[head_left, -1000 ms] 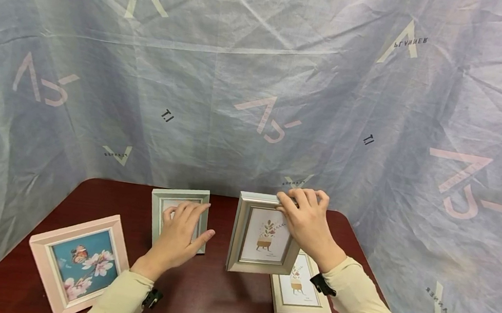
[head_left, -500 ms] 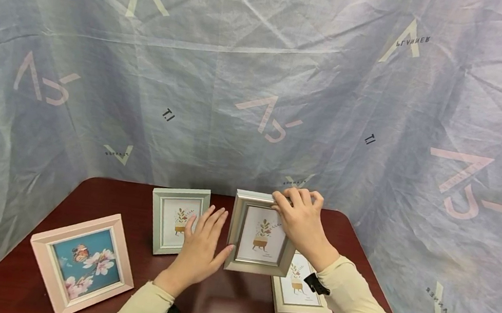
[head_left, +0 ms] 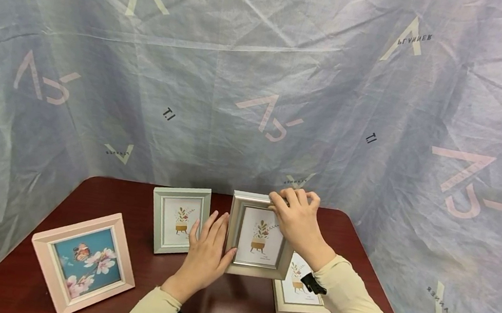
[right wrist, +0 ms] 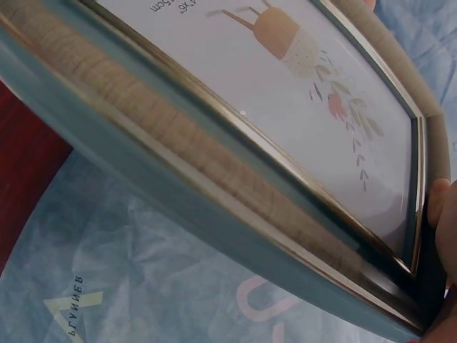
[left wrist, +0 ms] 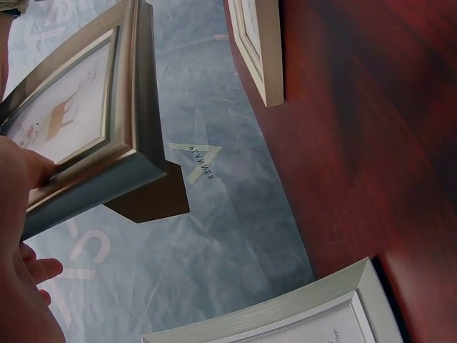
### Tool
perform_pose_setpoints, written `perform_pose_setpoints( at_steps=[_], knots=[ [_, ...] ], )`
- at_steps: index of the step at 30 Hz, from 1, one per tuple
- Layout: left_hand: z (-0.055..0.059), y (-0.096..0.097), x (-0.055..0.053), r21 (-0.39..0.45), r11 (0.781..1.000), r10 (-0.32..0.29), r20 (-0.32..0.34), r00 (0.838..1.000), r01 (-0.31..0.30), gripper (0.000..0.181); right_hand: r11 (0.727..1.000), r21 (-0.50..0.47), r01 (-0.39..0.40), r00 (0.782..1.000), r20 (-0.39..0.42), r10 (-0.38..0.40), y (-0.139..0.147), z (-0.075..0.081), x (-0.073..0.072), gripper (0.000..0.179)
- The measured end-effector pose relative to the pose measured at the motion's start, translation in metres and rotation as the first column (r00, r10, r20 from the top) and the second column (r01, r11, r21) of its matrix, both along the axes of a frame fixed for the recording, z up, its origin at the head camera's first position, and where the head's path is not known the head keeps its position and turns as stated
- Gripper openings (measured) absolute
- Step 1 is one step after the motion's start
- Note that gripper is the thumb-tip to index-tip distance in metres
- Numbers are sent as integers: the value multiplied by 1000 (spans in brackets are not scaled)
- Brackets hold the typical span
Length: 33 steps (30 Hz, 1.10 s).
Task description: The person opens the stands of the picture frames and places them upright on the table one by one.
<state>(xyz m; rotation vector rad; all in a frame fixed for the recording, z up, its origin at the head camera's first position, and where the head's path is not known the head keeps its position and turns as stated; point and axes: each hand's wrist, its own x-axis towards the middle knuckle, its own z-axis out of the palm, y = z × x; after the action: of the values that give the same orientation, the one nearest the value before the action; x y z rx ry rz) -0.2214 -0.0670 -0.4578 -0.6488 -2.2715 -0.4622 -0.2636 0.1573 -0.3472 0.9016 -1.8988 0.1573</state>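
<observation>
A champagne-silver picture frame point(head_left: 234, 229) with a potted-plant print is held upright above the table, its brown back stand point(left wrist: 153, 193) showing in the left wrist view. My right hand point(head_left: 299, 221) grips its upper right corner; the right wrist view has a thumb point(right wrist: 437, 204) at that corner. At the left edge is my left hand point(head_left: 204, 254), its thumb on the front border and its other fingers along the side. Just left of that hand stands a pale green picture frame point(head_left: 157, 223), partly covered by the fingers.
A pink picture frame point(head_left: 50, 263) with a butterfly-and-blossom picture stands at the front left of the dark red table point(head_left: 233, 309). Behind the right forearm a cream picture frame point(head_left: 303, 310) is partly hidden. Grey printed cloth point(head_left: 211, 95) hangs around the table.
My left hand has moved right from in front of the green frame to the silver frame's left edge. The silver frame and right hand have shifted slightly left.
</observation>
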Motion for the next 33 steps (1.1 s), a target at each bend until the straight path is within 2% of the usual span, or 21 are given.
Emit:
perform_pose_setpoints(
  at_steps=[8, 12, 18, 24, 29, 33],
  knots=[
    [-6, -1, -1, -30, 999, 43, 27, 999, -42, 68, 1000, 11, 13, 999, 44, -14, -3, -10, -7, 36],
    [-14, -1, -4, -54, 995, 87, 29, 996, -85, 66, 1000, 21, 22, 996, 89, -24, -5, -20, -13, 35],
    [-30, -1, -9, -71, 988, 141, 32, 990, -138, 66, 999, 17, 27, 989, 148, -29, -10, -36, -24, 21],
    [-43, -3, -12, -62, 983, 176, 107, 979, -170, 65, 998, 31, 45, 987, 154, -49, -18, -51, -33, 19],
    [-50, -6, -15, -61, 981, 194, 195, 961, -185, 66, 998, 39, 43, 981, 188, -49, -24, -61, -38, 18],
    [-54, -9, -17, -80, 976, 214, 237, 948, -200, 68, 997, 48, 58, 978, 199, -67, -28, -66, -41, 17]
  ],
)
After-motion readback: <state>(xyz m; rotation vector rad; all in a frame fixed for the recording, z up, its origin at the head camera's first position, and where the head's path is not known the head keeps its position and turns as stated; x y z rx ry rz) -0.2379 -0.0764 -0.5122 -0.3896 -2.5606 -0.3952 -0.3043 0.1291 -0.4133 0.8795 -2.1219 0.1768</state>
